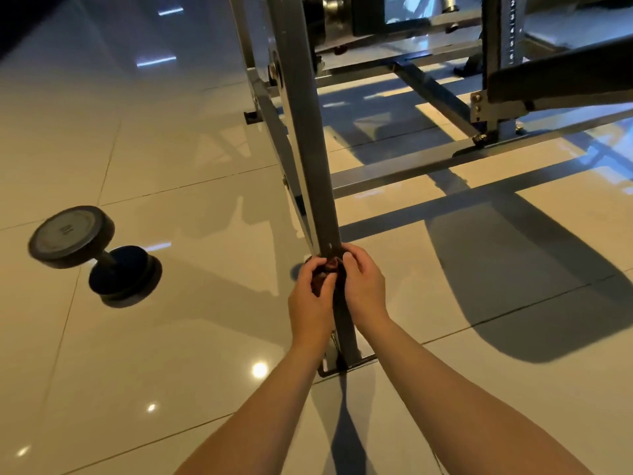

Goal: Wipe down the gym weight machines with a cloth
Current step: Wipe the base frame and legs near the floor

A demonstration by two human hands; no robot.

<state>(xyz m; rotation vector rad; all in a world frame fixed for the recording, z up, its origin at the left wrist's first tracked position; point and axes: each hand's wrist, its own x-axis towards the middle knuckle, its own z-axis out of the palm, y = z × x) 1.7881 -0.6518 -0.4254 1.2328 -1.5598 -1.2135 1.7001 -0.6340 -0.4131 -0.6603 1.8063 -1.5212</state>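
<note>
A grey steel post (308, 138) of the weight machine slants down to its foot on the tiled floor. Low on that post a small dark reddish cloth (329, 267) is bunched against the metal. My left hand (313, 299) grips the cloth from the left side, fingers curled round it. My right hand (363, 286) holds the cloth from the right, fingertips pinching it at the post. Most of the cloth is hidden between the two hands.
A black dumbbell (92, 252) lies on the floor to the left. The machine's base rails (428, 166) spread over the floor to the right, with a padded bench (561, 77) and numbered upright (507, 39) behind. The glossy tiles (171, 337) reflect light.
</note>
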